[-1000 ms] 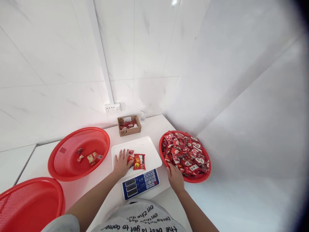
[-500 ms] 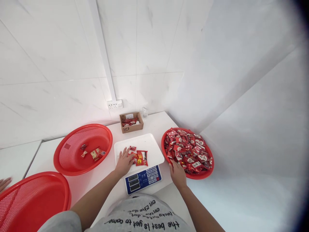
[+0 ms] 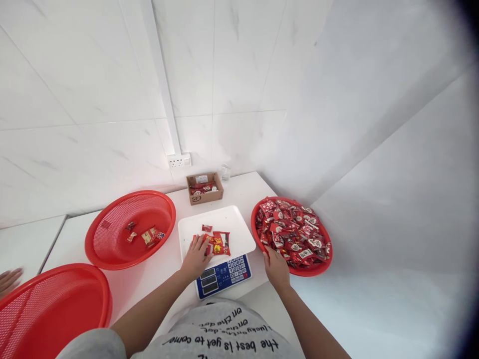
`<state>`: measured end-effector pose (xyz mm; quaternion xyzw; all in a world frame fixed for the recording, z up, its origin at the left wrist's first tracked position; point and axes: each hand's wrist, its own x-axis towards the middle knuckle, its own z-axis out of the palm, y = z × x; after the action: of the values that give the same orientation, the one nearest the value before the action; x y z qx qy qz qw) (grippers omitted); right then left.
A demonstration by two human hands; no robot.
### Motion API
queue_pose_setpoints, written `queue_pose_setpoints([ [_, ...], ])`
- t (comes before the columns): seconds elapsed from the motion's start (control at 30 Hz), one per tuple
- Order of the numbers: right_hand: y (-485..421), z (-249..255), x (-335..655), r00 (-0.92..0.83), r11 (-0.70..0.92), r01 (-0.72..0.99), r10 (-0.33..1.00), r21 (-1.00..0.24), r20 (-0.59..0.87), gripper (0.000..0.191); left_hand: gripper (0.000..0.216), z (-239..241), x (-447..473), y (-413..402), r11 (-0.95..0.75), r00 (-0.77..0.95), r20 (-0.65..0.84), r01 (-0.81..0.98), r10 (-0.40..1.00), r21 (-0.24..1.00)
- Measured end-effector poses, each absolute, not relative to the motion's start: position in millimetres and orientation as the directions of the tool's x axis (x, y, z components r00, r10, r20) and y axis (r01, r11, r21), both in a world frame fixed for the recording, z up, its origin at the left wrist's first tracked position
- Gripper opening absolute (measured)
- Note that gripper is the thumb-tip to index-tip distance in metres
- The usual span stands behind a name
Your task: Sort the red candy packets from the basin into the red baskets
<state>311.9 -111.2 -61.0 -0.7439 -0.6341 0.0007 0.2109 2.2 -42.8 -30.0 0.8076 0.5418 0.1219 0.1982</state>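
My left hand (image 3: 197,257) lies palm down over red packets on the white scale tray (image 3: 235,222), fingers stretched out and touching them. Beside the fingertips is a larger red packet (image 3: 223,243) with yellow print; a small red packet (image 3: 207,228) lies above, apart from the hand. What is under my palm is hidden. At the right, my right hand (image 3: 277,269) grips the near left rim of a red basket (image 3: 316,271), its fingers partly hidden over the edge. That basket is heaped with small red-wrapped packets (image 3: 292,232).
The scale's blue keypad panel (image 3: 224,278) faces me. To the left stand a red basket (image 3: 130,262) holding a few packets and a second red basket (image 3: 75,289). A cardboard box (image 3: 205,198) with packets sits behind. Another person's hand (image 3: 9,281) shows at the far left.
My left hand has slid slightly right and nearer to me on the tray, leaving the small red packet uncovered. My right hand stays on the basket rim.
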Motion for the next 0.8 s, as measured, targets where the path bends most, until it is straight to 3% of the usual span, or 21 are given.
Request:
queue_pose_setpoints([
  [0.23, -111, -63, 313, 0.195, -0.102, 0.941, 0.942, -0.321, 0.272, 0.042, 0.048, -28, 1, -44, -0.357, 0.383, 0.008, 0.852, 0.924, 0.383],
  [0.4, -111, -62, 314, 0.193, -0.101, 0.937, 0.947, -0.334, 0.258, 0.042, 0.062, -23, 20, -40, -0.288, 0.285, 0.063, 0.885, 0.956, 0.367],
  [0.53, -111, -61, 314, 0.196, -0.104, 0.937, 0.947, -0.332, 0.256, 0.041, 0.071, -12, 39, -28, -0.227, 0.243, -0.002, 0.906, 0.97, 0.357],
  [0.8, -111, -60, 312, 0.208, -0.12, 0.939, 0.944, -0.321, 0.257, 0.042, 0.068, -14, 40, -15, -0.347, 0.377, -0.043, 0.885, 0.925, 0.31],
])
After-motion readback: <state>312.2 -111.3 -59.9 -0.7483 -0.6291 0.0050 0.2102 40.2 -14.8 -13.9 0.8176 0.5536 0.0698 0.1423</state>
